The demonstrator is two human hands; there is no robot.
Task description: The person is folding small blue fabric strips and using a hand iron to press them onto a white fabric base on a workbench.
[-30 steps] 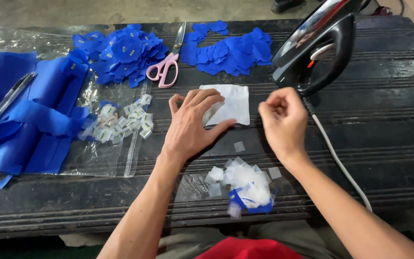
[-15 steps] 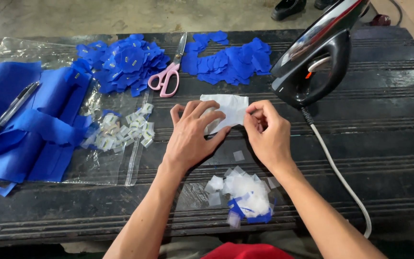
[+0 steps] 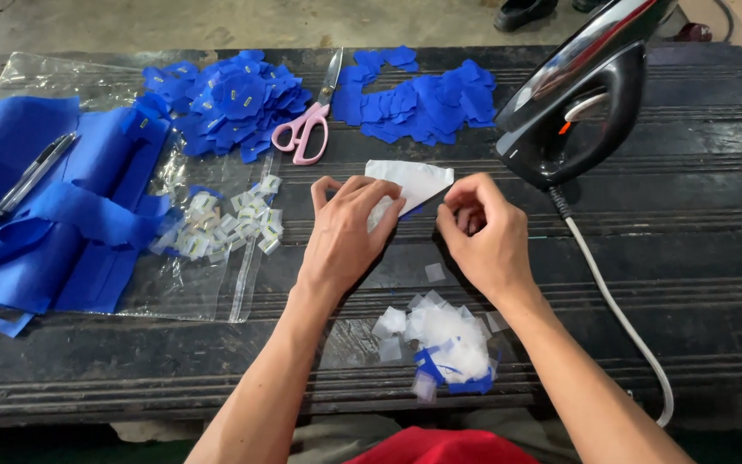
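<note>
My left hand (image 3: 345, 232) presses flat and my right hand (image 3: 483, 236) pinches the white folded sheet (image 3: 410, 182), blue edge peeking beneath, on the table (image 3: 697, 215).

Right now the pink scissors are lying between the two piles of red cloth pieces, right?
Not quite. The scissors are pink and do lie between the two piles, but the head view shows those cloth pieces are blue, not red.
</note>
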